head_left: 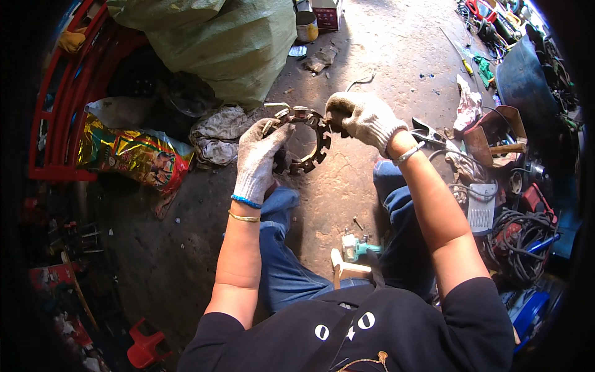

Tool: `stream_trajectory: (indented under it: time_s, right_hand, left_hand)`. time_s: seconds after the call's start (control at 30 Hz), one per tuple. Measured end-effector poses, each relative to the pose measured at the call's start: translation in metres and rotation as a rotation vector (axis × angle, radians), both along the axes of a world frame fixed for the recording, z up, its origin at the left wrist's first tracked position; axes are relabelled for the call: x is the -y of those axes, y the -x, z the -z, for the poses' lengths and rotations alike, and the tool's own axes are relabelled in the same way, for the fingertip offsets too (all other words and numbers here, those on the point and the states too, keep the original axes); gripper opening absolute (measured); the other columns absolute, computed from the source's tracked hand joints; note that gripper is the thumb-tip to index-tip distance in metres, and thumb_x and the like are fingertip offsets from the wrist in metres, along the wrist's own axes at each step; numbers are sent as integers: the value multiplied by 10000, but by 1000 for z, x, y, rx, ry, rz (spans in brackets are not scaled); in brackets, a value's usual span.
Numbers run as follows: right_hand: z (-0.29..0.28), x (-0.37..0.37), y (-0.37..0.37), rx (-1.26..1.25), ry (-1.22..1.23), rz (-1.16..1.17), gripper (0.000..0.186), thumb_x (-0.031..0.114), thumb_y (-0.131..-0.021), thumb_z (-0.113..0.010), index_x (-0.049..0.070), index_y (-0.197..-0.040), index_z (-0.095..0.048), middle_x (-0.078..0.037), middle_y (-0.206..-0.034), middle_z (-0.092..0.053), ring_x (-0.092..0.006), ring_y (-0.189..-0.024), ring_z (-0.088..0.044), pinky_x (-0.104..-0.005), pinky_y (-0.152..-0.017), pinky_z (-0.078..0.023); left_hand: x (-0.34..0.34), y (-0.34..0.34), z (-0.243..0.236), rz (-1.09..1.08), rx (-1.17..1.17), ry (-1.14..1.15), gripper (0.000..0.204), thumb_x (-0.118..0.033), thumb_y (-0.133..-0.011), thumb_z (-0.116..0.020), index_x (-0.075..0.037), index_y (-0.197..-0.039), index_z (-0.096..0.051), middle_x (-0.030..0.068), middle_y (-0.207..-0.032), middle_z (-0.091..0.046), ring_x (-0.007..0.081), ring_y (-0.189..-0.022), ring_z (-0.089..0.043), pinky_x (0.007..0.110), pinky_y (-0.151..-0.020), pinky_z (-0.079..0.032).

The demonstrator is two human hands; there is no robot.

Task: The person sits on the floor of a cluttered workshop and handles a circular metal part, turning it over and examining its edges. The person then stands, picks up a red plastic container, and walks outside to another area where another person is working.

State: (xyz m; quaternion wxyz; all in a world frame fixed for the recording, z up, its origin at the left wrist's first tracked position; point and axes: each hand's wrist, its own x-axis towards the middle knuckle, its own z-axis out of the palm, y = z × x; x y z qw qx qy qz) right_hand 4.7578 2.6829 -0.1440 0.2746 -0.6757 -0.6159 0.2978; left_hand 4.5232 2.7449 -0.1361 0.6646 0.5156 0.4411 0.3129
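Observation:
A dark slotted metal ring (325, 137), open in the middle, is held up above the floor in front of my knees. My left hand (259, 149), in a soiled white knit glove, is closed round the ring's left side, its thumb over the rim. At the ring's upper right, my gloved right hand (364, 119) is closed, fingers bent in a pinch against or just beside the rim. What those dark fingertips grip, if anything, is hidden. Below, between my legs, a teal and grey power tool (356, 247) lies near a pale wooden piece (348, 270).
A large pale green sack (242, 49) stands at upper left, with a crumpled rag (220, 133) and a shiny gold-red bag (139, 155) beside it. Along the right lie an open box (496, 133), a white slotted plate (481, 209) and coiled black cable (517, 248). A red stool (145, 346) is lower left.

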Motion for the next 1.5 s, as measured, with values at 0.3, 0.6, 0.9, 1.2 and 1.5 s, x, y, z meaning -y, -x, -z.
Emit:
stream_trajectory:
  time_s: [0.3, 0.6, 0.9, 1.2, 1.5]
  right_hand:
    - [11, 3, -11, 59, -417, 19, 184, 75, -857, -561, 153, -977, -676, -127, -965, -687, -353, -938, -657, -424, -820, -540]
    - [13, 5, -13, 29, -401, 55, 290, 28, -762, -611, 145, -1017, -682, -123, -979, -696, -350, -934, -661, -420, -843, -543]
    - [8, 13, -3, 151, -667, -59, 82, 116, -918, -668, 73, -980, -700, -112, -852, -706, -267, -761, -686, -362, -700, -551]
    - [5, 7, -23, 343, -296, 66, 122, 56, -843, -631, 107, -946, -670, -117, -871, -678, -333, -793, -656, -397, -715, -537]
    - [-36, 20, -45, 568, -982, 178, 59, 110, -802, -650, 163, -828, -658, -76, -786, -653, -300, -792, -657, -433, -715, -526]
  left_hand:
    - [3, -5, -7, 139, -158, -80, 161, -100, -848, -799, -22, -930, -684, -33, -734, -618, 36, -558, -512, 219, -492, -414]
    - [-1, 2, -19, 287, -101, 20, 185, -74, -850, -800, -30, -974, -671, -33, -711, -604, 35, -539, -514, 210, -462, -392]
    - [-6, 0, -8, 187, -395, -247, 181, -140, -851, -803, -26, -903, -674, -23, -711, -620, 46, -618, -542, 228, -554, -447]
    - [-2, 11, -17, 189, 201, 162, 163, -65, -891, -734, -6, -1036, -687, 24, -828, -692, 66, -519, -550, 237, -470, -451]
    - [-7, -20, 20, 64, -33, -181, 236, -120, -869, -791, -8, -1043, -676, 10, -918, -682, 79, -743, -613, 264, -646, -512]
